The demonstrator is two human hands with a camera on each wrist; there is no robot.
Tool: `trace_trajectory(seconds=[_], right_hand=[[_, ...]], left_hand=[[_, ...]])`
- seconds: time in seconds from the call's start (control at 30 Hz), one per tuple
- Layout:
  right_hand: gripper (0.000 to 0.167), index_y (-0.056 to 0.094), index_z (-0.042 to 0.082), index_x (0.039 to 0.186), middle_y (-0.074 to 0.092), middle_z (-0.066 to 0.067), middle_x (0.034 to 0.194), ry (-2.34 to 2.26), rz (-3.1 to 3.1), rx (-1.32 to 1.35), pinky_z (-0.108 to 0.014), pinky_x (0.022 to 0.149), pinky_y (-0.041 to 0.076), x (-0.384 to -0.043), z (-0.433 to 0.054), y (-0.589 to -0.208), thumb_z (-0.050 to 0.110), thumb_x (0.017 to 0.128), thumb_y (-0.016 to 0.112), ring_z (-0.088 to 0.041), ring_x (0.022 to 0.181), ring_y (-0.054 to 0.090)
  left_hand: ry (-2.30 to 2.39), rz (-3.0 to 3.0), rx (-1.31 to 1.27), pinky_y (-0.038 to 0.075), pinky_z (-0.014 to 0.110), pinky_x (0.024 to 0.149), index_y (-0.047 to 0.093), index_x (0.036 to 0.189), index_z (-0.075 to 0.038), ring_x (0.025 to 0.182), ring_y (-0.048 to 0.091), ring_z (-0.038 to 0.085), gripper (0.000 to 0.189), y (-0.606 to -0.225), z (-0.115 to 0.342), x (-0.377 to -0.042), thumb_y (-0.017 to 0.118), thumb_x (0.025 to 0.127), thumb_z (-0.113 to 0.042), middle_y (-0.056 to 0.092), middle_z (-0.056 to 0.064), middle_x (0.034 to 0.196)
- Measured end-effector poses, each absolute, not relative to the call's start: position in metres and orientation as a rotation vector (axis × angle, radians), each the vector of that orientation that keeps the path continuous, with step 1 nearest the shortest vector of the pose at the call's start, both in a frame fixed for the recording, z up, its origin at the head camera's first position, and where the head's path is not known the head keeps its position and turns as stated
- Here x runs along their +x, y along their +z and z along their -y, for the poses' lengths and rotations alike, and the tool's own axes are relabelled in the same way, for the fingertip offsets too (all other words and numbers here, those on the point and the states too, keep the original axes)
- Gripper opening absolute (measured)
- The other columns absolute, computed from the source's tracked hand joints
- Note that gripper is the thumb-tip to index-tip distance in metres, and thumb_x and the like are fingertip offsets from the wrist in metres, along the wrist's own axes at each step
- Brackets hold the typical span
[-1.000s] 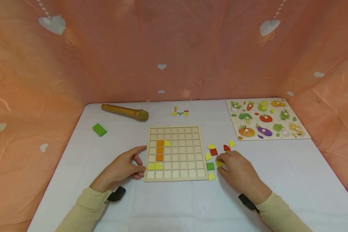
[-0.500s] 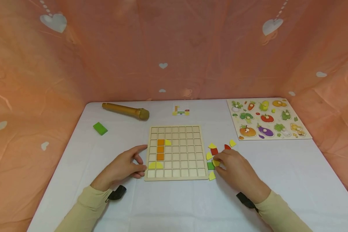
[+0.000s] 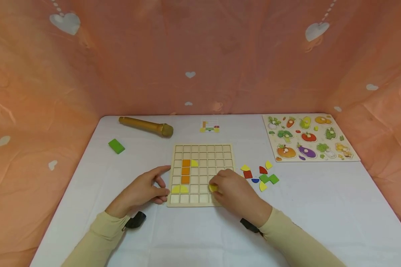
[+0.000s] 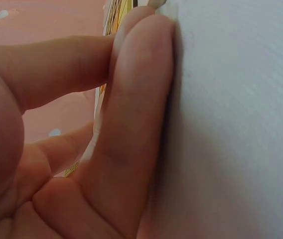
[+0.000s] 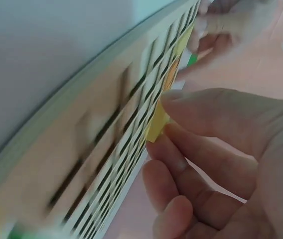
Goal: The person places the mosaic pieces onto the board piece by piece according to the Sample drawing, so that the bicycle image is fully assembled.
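A wooden grid board [image 3: 195, 203] lies on the table. Three orange squares [image 3: 185, 171] form a column in it, a yellow quarter-circle piece [image 3: 194, 163] beside the top one and two more below. My right hand [image 3: 240, 196] is over the board's right part, pinching a yellow quarter-circle piece [image 5: 157, 122] between thumb and fingers. In the head view that piece [image 3: 213, 188] shows at the fingertips, above the lower cells. My left hand [image 3: 138, 194] rests at the board's left edge, index finger extended and thumb touching it; its fingers [image 4: 136, 99] fill the left wrist view.
Loose pieces lie right of the board: red square [image 3: 247, 174], red quarter-circle [image 3: 263, 170], blue half-circle [image 3: 255, 180], green squares [image 3: 273, 178] and yellow pieces [image 3: 263, 186]. Behind are a gold microphone [image 3: 145, 126], green block [image 3: 116, 146], pattern card [image 3: 209, 125] and vegetable puzzle [image 3: 309, 148].
My right hand has moved left from the loose pieces to over the board, carrying the yellow quarter-circle piece. The pieces it covered now show. My left hand stays at the board's edge.
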State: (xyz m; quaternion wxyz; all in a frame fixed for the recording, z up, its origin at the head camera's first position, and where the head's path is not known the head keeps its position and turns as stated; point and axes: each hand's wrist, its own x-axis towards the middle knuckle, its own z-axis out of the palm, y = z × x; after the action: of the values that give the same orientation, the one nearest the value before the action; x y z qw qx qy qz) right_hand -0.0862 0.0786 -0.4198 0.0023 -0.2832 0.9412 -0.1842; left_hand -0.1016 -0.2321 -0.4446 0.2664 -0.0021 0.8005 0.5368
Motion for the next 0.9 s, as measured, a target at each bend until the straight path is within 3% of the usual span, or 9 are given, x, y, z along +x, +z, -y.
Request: trace_trajectory(seconds=[0.37, 0.6, 0.9], right_hand=[[0.012, 0.083, 0.016, 0.101, 0.069, 0.005, 0.091, -0.484, -2.830, -1.157, -0.019, 0.070, 0.052, -0.088, -0.003, -0.425, 0.011, 0.091, 0.083, -0.013, 0.089, 0.060], [0.012, 0.084, 0.016, 0.101, 0.067, 0.006, 0.088, -0.517, -2.804, -1.187, -0.016, 0.067, 0.047, -0.087, 0.010, -0.431, 0.010, 0.091, 0.083, -0.009, 0.084, 0.056], [0.018, 0.085, 0.017, 0.106, 0.069, 0.007, 0.091, -0.534, -2.795, -1.169, -0.017, 0.069, 0.049, -0.087, 0.016, -0.431, 0.010, 0.090, 0.084, -0.009, 0.087, 0.058]], left_hand=[[1.471, -2.157, 0.025, 0.069, 0.032, 0.070, 0.040, 0.166, -0.014, 0.078, 0.076, 0.021, 0.083, -0.448, 0.235, -0.102, 0.081, 0.095, -0.005, 0.058, 0.017, 0.112], [1.486, -2.147, 0.020, 0.069, 0.032, 0.070, 0.041, 0.165, -0.014, 0.077, 0.076, 0.021, 0.082, -0.446, 0.234, -0.100, 0.082, 0.094, -0.005, 0.058, 0.016, 0.110], [1.483, -2.158, 0.017, 0.068, 0.032, 0.069, 0.041, 0.165, -0.015, 0.077, 0.076, 0.021, 0.080, -0.446, 0.235, -0.100, 0.080, 0.095, -0.004, 0.058, 0.016, 0.111]])
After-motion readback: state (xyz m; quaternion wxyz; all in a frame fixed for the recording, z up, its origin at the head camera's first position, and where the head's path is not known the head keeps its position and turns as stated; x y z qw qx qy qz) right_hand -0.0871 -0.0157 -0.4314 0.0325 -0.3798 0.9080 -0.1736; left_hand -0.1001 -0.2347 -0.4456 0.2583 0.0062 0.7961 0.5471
